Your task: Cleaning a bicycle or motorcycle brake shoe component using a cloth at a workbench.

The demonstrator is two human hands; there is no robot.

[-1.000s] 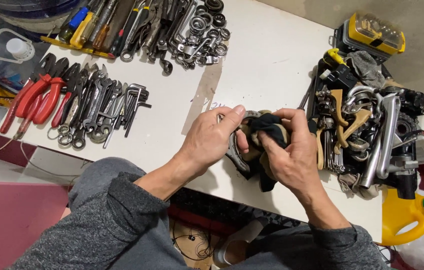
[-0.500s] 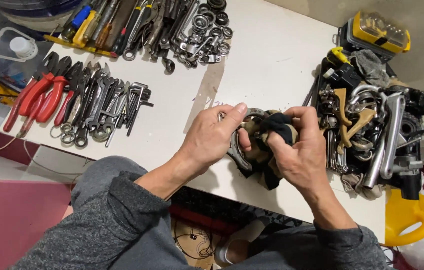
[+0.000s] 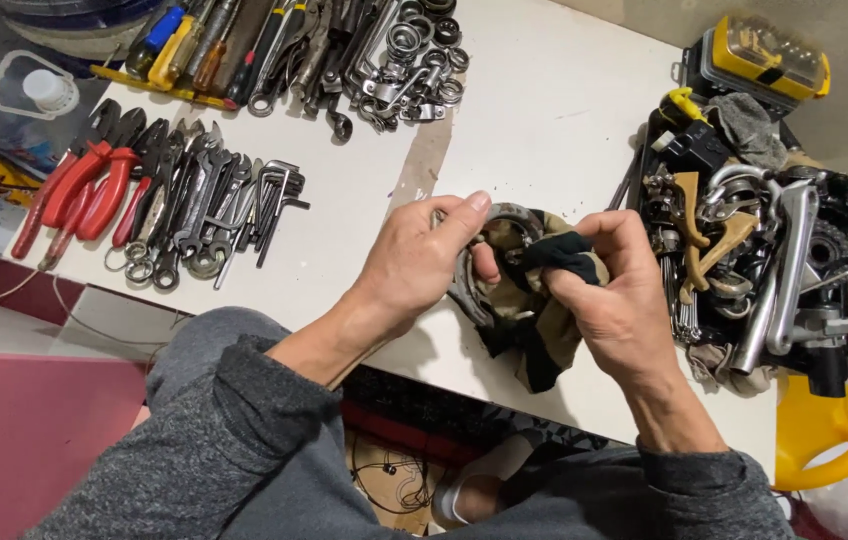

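My left hand grips a curved grey metal part, ring-like in shape, just above the white table. My right hand pinches a dark, camouflage-patterned rag and presses it against the inside of that metal part. The rag hangs down below both hands toward the table's near edge. Most of the metal part is hidden by my fingers and the cloth.
Red-handled pliers, wrenches and hex keys lie at left. Screwdrivers and sockets sit at the back. A heap of metal parts and a yellow case are at right. A yellow jug stands lower right.
Both hands have shifted slightly while rubbing the rag on the metal part; my right hand's fingers have moved further up over it. The tools on the table have not moved.
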